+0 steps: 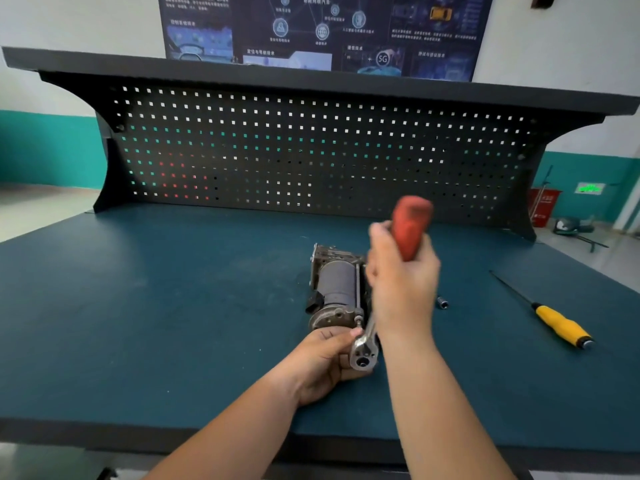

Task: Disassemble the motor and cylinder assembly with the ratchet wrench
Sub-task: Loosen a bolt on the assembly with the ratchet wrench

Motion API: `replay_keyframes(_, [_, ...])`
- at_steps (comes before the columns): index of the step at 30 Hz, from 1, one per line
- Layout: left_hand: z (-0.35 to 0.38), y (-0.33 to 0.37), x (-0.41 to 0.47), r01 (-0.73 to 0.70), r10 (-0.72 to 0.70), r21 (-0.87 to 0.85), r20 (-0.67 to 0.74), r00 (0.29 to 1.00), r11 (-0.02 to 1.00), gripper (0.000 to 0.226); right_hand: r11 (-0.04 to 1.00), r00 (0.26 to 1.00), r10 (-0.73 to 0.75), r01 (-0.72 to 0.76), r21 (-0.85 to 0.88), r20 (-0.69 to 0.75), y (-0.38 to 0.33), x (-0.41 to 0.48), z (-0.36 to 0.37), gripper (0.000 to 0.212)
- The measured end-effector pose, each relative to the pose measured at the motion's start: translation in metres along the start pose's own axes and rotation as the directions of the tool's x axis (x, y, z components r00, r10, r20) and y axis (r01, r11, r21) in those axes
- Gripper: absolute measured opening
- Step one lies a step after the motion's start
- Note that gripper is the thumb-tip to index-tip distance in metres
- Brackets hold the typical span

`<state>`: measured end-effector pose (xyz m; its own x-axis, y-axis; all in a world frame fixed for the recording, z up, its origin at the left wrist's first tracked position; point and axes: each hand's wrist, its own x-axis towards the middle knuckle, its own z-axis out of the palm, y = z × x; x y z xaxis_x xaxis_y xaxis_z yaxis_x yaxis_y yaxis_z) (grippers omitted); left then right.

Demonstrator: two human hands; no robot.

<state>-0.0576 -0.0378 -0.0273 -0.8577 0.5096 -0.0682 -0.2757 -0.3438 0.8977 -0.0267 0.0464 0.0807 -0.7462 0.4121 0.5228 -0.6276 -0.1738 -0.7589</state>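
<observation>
With the right hand (403, 275) clenched on the wrench (411, 228) and the left hand (323, 363) gripping its head (beside the motor (336, 289)), a tilted pull could slip it off.

1 motor assembly (337, 289), 1 ratchet wrench (363, 355), 1 screwdriver (557, 322), 1 socket (442, 302), 2 hands (325, 362) (401, 282)

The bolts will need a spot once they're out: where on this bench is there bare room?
Widest bare mat lies left of the motor assembly, back to the pegboard. A smaller patch lies between the loose socket and the yellow screwdriver. Crowded: the assembly's near end, where left hand, right hand and ratchet wrench meet.
</observation>
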Motion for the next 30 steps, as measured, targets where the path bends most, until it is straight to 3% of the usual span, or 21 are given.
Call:
replay_keyframes(2, [-0.001,-0.002,0.0,0.002,-0.002,0.01,0.003,1.0,1.0,0.03,0.959,0.976,-0.106,0.151,-0.24,0.188,0.006,-0.005,0.017,0.026])
replay_keyframes(5, [-0.003,0.001,-0.001,0.029,-0.029,-0.006,0.022,0.999,1.0,0.015,0.839,0.895,-0.121,0.323,-0.437,0.429,0.019,-0.018,0.04,0.029])
replay_keyframes(9, [-0.002,0.006,-0.002,0.072,-0.071,-0.01,0.066,0.995,0.997,0.01,0.765,0.858,-0.055,0.365,-0.531,0.511,0.029,-0.024,0.047,0.031])
replay_keyframes(11, [-0.002,0.003,-0.001,0.027,-0.027,-0.005,0.079,0.996,1.0,0.01,0.826,0.89,-0.085,0.314,-0.469,0.448,0.024,-0.022,0.044,0.029])
replay_keyframes(12, [-0.002,0.002,0.0,0.013,-0.013,-0.001,0.067,0.998,1.0,0.021,0.87,0.916,-0.098,0.269,-0.413,0.39,0.019,-0.02,0.04,0.027])
replay_keyframes(14, [-0.004,0.0,0.001,-0.003,0.002,0.033,0.04,0.999,0.999,0.041,0.943,0.973,-0.084,0.148,-0.297,0.216,0.008,-0.015,0.027,0.023])
replay_keyframes(16, [-0.002,0.001,0.0,-0.029,0.028,0.042,0.023,0.999,0.999,0.037,0.997,1.0,-0.018,0.018,-0.08,0.003,0.001,-0.01,0.008,0.015])
replay_keyframes(18, [0.0,0.001,-0.001,-0.05,0.05,0.043,-0.003,0.999,0.998,0.024,0.97,0.986,0.066,-0.028,0.24,-0.154,0.0,-0.007,-0.017,0.012])
replay_keyframes(20, [-0.001,0.0,0.0,-0.051,0.052,0.046,-0.013,0.999,0.998,0.02,0.904,0.948,0.157,-0.024,0.427,-0.278,0.004,-0.007,-0.045,0.019])
replay_keyframes(24, [-0.002,-0.001,0.001,-0.038,0.039,0.063,-0.014,0.999,0.997,0.016,0.791,0.796,0.452,-0.149,0.594,-0.403,0.02,-0.017,-0.083,0.023])
replay_keyframes(26, [-0.002,0.0,0.001,-0.033,0.034,0.065,-0.014,0.999,0.997,0.016,0.763,0.754,0.503,-0.158,0.627,-0.423,0.026,-0.021,-0.088,0.02])
replay_keyframes(28, [-0.003,0.001,0.0,-0.029,0.03,0.065,-0.015,0.999,0.997,0.017,0.793,0.765,0.465,-0.136,0.594,-0.446,0.023,-0.021,-0.084,0.015])
replay_keyframes(30, [-0.003,0.001,-0.001,-0.024,0.025,0.061,-0.011,1.0,0.998,0.018,0.856,0.821,0.36,-0.102,0.507,-0.443,0.014,-0.016,-0.074,0.014])
